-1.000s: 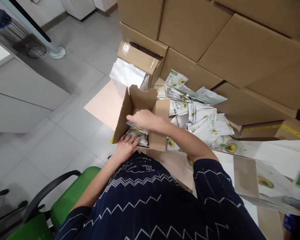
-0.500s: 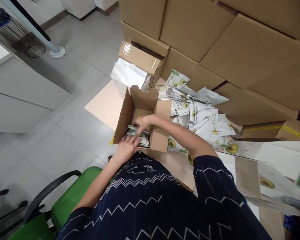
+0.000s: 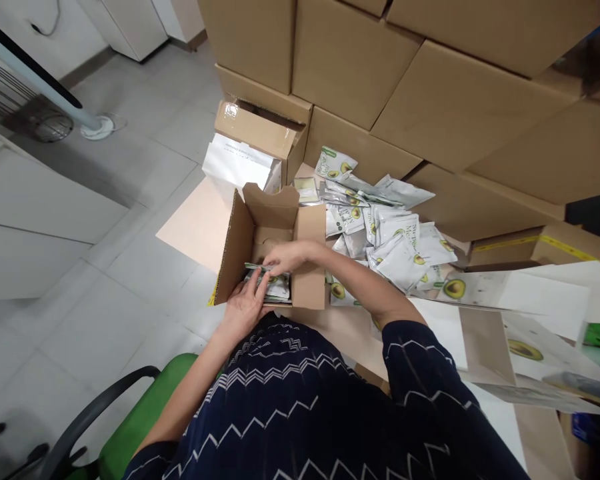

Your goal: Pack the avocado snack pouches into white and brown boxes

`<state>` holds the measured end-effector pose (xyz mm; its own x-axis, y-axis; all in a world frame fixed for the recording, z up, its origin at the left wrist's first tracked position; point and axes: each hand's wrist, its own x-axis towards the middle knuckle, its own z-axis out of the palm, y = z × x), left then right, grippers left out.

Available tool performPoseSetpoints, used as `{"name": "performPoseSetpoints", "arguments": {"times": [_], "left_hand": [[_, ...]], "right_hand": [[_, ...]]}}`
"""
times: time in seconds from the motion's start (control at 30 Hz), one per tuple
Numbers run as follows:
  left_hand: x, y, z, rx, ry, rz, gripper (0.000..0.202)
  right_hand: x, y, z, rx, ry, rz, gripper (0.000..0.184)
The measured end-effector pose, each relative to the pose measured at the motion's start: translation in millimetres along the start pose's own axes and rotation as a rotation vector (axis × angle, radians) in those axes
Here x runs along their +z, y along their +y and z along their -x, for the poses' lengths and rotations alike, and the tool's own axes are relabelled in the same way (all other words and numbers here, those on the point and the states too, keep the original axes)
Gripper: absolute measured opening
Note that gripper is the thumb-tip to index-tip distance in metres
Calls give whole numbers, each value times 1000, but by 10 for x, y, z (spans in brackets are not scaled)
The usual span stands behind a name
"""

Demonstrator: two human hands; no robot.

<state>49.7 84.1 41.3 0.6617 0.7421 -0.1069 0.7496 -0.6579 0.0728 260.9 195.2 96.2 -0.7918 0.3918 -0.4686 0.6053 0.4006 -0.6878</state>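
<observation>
Packets sit at the near edge of the open box, close to the left corner of the desk. The left hand lies on them with its fingers out straight, and the right hand touches them too, but I cannot tell if it is pinching one.

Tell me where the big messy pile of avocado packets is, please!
In the head view, the pile of avocado packets is right of the middle, just to the right of the open cardboard box and in front of the stacked brown cartons.
</observation>
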Motion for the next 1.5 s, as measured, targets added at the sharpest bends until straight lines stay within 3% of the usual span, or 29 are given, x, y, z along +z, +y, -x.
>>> {"name": "performPoseSetpoints", "arguments": {"times": [0.07, 0.1, 0.17, 0.23, 0.27, 0.33, 0.37, 0.5, 0.6, 0.77, 0.9, 1.0, 1.1, 1.2, 1.37, 1.5], "left_hand": [[-9, -3, 3, -6, -9, -13, 79], [-10, -5, 6, -3, -14, -18, 77], [-2, -11, 17, 14, -17, -21, 74], [15, -17, 27, 29, -13, -19, 69], [25, -18, 31, 33, -10, -15, 68], [42, -18, 37, 37, -7, -5, 66], [47, -17, 39, 38, -7, 0, 66], [39, -5, 43, 14, -13, 23, 65], [24, -2, 48, -5, -6, 29, 64], [15, -13, 60, 6, 24, 35, 62], [-9, -9, 61, 8, 30, 60, 62], [-22, 0, 58, -5, 40, 58, 61], [-19, 4, 54, -5, 55, 46, 61], [-9, 5, 49, -8, 59, 44, 61], [-6, 22, 46, -7, 72, 46, 62], [-4, 27, 50, -1, 84, 65, 61]], "right_hand": [[-103, 155, 249, -10, 229, -238, 30], [-158, 281, 377, 50, 377, -343, 31], [-258, 633, 620, 307, 729, -441, 35], [-320, 1073, 817, 658, 1067, -327, 34], [-327, 1301, 893, 845, 1172, -213, 30], [-291, 1713, 995, 1121, 1197, -42, 30], [-250, 1879, 1023, 1217, 1148, 5, 33], [-27, 2207, 1037, 1395, 920, 58, 37], [63, 2177, 1022, 1360, 967, 133, 39], [-63, 1863, 1156, 1001, 1362, 192, 35], [-240, 1278, 1426, 614, 1738, 212, 39], [-338, 627, 1557, 401, 1886, 240, 38], [-383, 48, 1468, 207, 1790, 291, 34], [-353, -268, 1126, 107, 1415, 384, 33], [-200, -317, 307, 215, 732, 522, 27], [-144, -149, -187, 197, 500, 486, 27]]}}
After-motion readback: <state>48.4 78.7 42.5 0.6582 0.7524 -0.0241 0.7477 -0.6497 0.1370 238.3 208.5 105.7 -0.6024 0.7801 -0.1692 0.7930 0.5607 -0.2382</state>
